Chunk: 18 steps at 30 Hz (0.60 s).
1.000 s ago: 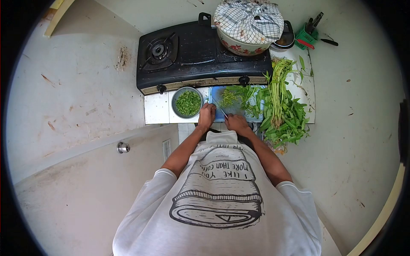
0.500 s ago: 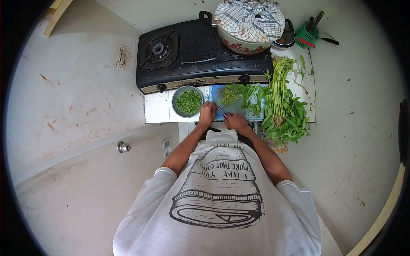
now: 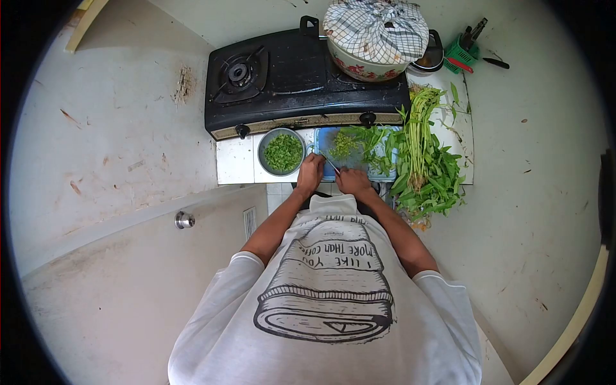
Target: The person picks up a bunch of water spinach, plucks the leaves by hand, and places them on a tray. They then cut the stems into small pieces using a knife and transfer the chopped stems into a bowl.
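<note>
My right hand [image 3: 352, 181] is wrapped round the handle of a knife [image 3: 332, 165], its blade pointing up and left over the blue cutting board [image 3: 375, 175]. At the board's left edge my left hand [image 3: 311, 171] is closed, fingertips close to the blade; what it pinches is too small to make out. Chopped green bits [image 3: 344, 145] lie on the board, with leafy stems [image 3: 380, 151] to their right. Just left of my left hand stands a grey bowl [image 3: 262, 151] holding chopped greens [image 3: 283, 153].
A bundle of leafy greens [image 3: 423, 154] lies right of the board. Behind is a black two-burner stove [image 3: 295, 77], carrying a flowered pot [image 3: 366, 66] under a checked cloth [image 3: 375, 29]. A dark pan [image 3: 430, 61] and a green basket [image 3: 459, 52] with utensils stand back right.
Hardly anything differs. Both hands and the knife keep almost the same place, and the view has shifted very slightly.
</note>
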{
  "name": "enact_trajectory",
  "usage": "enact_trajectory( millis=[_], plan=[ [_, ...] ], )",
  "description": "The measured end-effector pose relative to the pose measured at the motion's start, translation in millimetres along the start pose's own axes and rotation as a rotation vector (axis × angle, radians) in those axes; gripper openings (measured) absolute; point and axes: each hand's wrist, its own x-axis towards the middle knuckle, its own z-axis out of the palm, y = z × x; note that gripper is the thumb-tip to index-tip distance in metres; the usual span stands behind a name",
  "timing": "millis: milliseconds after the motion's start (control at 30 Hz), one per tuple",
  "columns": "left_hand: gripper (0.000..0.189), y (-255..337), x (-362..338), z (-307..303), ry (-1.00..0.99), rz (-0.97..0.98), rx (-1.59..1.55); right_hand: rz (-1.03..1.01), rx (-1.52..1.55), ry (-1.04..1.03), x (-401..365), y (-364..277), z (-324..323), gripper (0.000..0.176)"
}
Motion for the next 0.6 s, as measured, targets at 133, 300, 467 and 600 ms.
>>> enact_trajectory(
  millis=[133,300,467,600],
  plan=[
    [0.009,1.6,4.0,3.9,0.046,-0.030,-0.043,0.003,0.005,0.045,-4.2,2.8,-3.8,0.039],
    [0.009,2.6,6.8,6.5,0.029,-0.022,-0.018,-0.015,0.045,0.023,-8.1,3.7,-3.4,0.043],
    [0.011,3.1,7.0,4.8,0.014,-0.040,0.007,-0.032,0.054,-0.018,-11.7,3.8,-6.2,0.045],
    [0.013,-3.2,4.8,5.2,0.010,-0.010,-0.009,-0.006,0.039,-0.017,-11.0,2.6,-3.4,0.043]
  ],
)
